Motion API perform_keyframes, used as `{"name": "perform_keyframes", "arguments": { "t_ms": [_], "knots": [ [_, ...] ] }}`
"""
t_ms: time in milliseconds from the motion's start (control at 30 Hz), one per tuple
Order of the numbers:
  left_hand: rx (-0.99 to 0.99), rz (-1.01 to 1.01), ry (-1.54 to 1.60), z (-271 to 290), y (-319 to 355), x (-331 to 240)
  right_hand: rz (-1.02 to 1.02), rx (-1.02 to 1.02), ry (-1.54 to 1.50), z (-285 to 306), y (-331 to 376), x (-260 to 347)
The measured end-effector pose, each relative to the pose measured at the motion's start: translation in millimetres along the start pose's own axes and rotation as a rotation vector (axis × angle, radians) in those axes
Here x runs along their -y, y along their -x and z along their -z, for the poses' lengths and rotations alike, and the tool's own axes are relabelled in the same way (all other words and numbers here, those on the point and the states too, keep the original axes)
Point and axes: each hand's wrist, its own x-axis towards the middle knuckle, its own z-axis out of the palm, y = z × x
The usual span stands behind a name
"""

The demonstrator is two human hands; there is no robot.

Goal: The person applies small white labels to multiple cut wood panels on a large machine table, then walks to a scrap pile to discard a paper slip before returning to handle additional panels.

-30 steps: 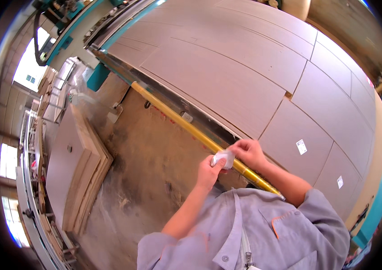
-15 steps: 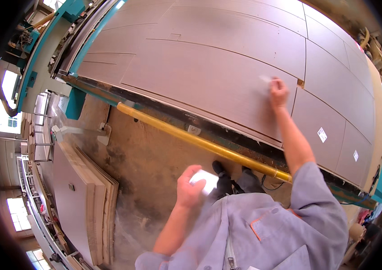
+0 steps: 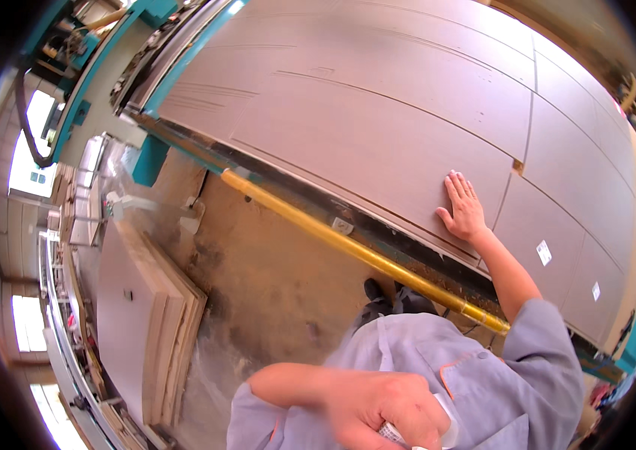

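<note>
The person's right hand point(image 3: 464, 210) is lying palm down, fingers extended, on a grey-brown panel point(image 3: 378, 150); half a second ago it was pinching a small pale piece above this surface. That piece is no longer showing, and whether it is under the palm cannot be told. The change is suggesting that the work is passing from carrying the piece to pressing it down. Two white labels, a nearer one point(image 3: 544, 253) and a farther one point(image 3: 596, 291), are sitting to the right of this hand and nearer the body, on neighbouring panels. A small notch point(image 3: 518, 166) is showing just beyond it, to the right. The left hand point(image 3: 385, 409) is now crossing in front of the grey jacket point(image 3: 415, 337), curling around a white bundle point(image 3: 451, 429) that is mostly hidden by its fingers. Between the hands, a yellow rail point(image 3: 363, 251) is running along the table's near edge.
</note>
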Motion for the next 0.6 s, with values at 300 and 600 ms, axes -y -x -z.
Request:
{"name": "perform_keyframes", "arguments": {
  "t_ms": [300, 600],
  "knots": [
    [-0.192, -0.268, -0.145, 3.5, 12.5, -31.7, -0.043, 0.083, -0.086, 18.9, 47.4, 16.4],
    [-0.581, -0.424, -0.661, 2.6, 87.9, -87.1, 0.13, -0.003, -0.614, 1.5, -18.5, 148.6]
  ]
}}
